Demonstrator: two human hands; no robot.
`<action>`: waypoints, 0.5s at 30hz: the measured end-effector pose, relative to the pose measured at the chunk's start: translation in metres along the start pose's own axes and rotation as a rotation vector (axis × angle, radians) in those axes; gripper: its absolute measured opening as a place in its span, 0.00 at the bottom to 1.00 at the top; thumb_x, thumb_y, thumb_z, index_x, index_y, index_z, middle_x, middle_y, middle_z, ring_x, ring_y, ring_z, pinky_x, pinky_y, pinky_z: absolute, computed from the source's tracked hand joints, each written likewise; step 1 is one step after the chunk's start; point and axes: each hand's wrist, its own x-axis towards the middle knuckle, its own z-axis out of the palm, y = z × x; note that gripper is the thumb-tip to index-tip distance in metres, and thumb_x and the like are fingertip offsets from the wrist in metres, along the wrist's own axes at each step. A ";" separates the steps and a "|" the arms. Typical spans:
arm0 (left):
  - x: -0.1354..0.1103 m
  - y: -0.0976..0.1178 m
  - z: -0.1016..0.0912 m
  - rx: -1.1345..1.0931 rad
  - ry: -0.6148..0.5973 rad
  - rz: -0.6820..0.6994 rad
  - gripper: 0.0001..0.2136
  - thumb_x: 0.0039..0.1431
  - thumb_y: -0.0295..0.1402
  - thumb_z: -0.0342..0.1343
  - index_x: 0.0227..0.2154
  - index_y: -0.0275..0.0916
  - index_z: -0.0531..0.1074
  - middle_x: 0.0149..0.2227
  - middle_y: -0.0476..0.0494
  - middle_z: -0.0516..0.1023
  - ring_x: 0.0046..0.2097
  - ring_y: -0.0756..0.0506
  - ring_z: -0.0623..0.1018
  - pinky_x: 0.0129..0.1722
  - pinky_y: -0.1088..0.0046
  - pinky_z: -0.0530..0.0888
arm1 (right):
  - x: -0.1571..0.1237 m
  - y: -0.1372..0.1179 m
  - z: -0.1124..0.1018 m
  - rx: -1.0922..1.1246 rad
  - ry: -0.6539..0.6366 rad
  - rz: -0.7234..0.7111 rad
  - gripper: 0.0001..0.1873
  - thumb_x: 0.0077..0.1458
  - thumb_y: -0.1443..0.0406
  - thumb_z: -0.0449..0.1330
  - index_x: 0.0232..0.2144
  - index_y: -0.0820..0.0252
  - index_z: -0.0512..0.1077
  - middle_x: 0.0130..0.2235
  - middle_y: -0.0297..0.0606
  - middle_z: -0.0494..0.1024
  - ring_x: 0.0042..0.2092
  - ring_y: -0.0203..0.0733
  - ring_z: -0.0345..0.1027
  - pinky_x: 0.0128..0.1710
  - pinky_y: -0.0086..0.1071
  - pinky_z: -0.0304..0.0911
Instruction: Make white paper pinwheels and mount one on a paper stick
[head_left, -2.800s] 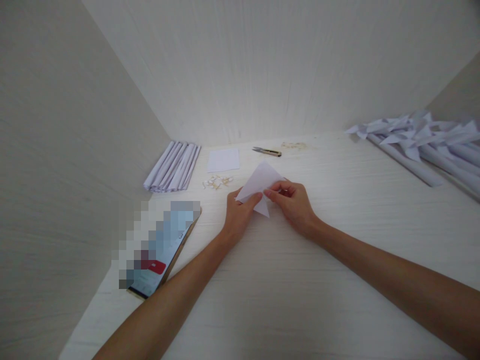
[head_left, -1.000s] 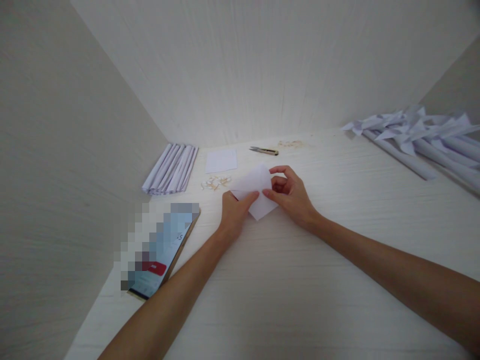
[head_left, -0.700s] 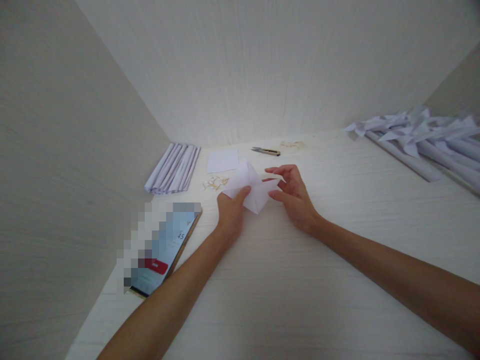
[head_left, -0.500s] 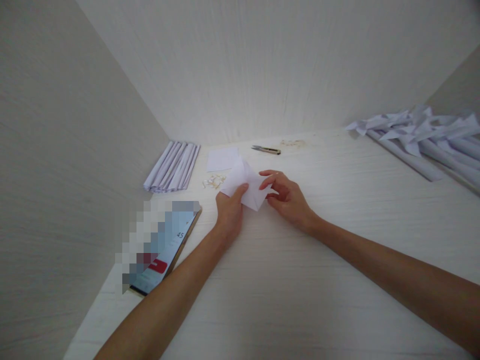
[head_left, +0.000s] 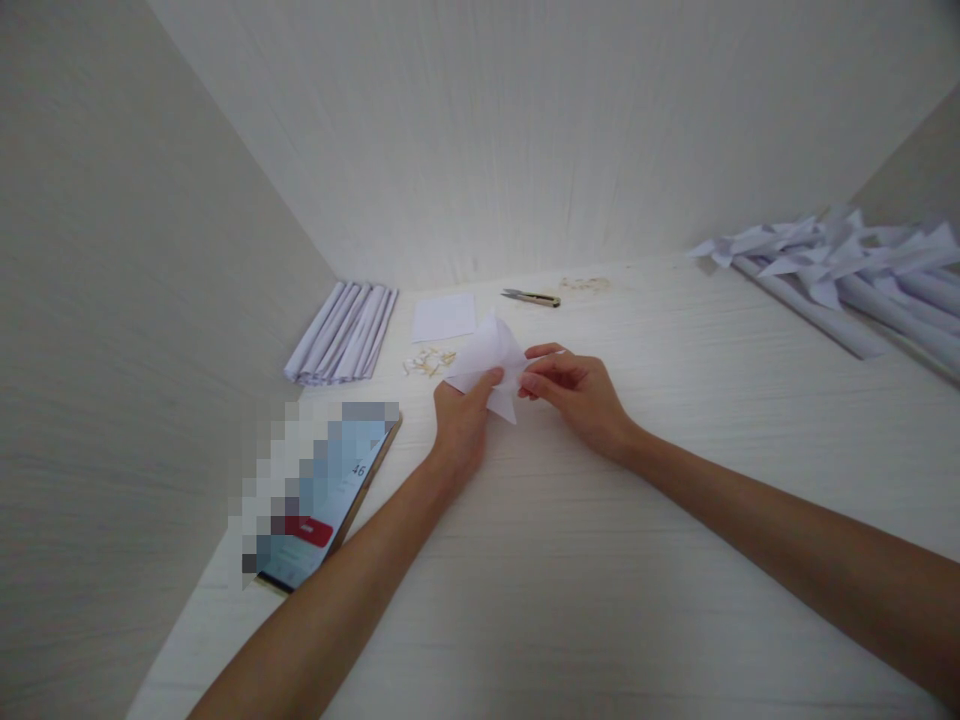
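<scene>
A white paper pinwheel (head_left: 486, 345), partly folded with pointed corners, is held above the table between my hands. My left hand (head_left: 463, 418) grips it from the near left, thumb pressed on its middle and fingers hidden beneath. At its right edge, my right hand (head_left: 577, 392) pinches a corner of the paper between thumb and fingers. Just left of the paper lies a small pile of white and yellowish pins or fasteners (head_left: 429, 362), too small to make out exactly. Behind it rests a stack of square white paper (head_left: 444, 317).
Thread snips (head_left: 531, 298) lie near the back wall, beside small brownish bits (head_left: 585, 285). Rolled paper tubes (head_left: 343, 333) are stacked at the left. A phone (head_left: 330, 500), partly pixelated, lies by my left forearm. Finished paper pinwheels on tubes (head_left: 832, 265) are heaped at the right.
My right fingers have closed on the paper's right corner and drawn it inward toward the middle. My left hand has barely moved. The number on the phone went from 45 to 46.
</scene>
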 end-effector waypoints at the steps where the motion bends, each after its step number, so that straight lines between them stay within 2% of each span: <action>1: 0.000 0.000 0.000 0.012 -0.005 0.001 0.09 0.37 0.28 0.57 0.27 0.33 0.72 0.28 0.46 0.76 0.34 0.48 0.74 0.35 0.73 0.69 | 0.000 0.000 0.000 -0.006 0.012 0.007 0.08 0.37 0.60 0.63 0.19 0.60 0.73 0.34 0.36 0.68 0.30 0.32 0.65 0.28 0.30 0.66; 7: -0.001 -0.001 0.001 0.049 -0.021 0.006 0.08 0.37 0.28 0.58 0.25 0.34 0.73 0.26 0.46 0.76 0.33 0.48 0.74 0.34 0.73 0.69 | 0.001 0.000 0.000 -0.083 0.065 -0.002 0.08 0.34 0.62 0.65 0.17 0.61 0.72 0.32 0.35 0.68 0.28 0.31 0.64 0.28 0.29 0.64; 11: -0.001 -0.003 0.000 0.078 -0.063 0.021 0.07 0.38 0.29 0.58 0.23 0.33 0.73 0.26 0.46 0.76 0.31 0.48 0.74 0.32 0.73 0.69 | 0.001 0.002 0.000 -0.051 0.063 0.023 0.09 0.36 0.61 0.64 0.17 0.62 0.72 0.31 0.34 0.67 0.25 0.29 0.63 0.25 0.29 0.64; 15: -0.001 -0.005 -0.001 0.096 -0.048 0.004 0.07 0.38 0.31 0.59 0.22 0.33 0.72 0.24 0.46 0.75 0.30 0.48 0.74 0.33 0.72 0.69 | 0.002 0.005 -0.002 -0.075 0.096 0.016 0.10 0.37 0.60 0.64 0.18 0.62 0.70 0.26 0.32 0.67 0.26 0.31 0.63 0.26 0.30 0.62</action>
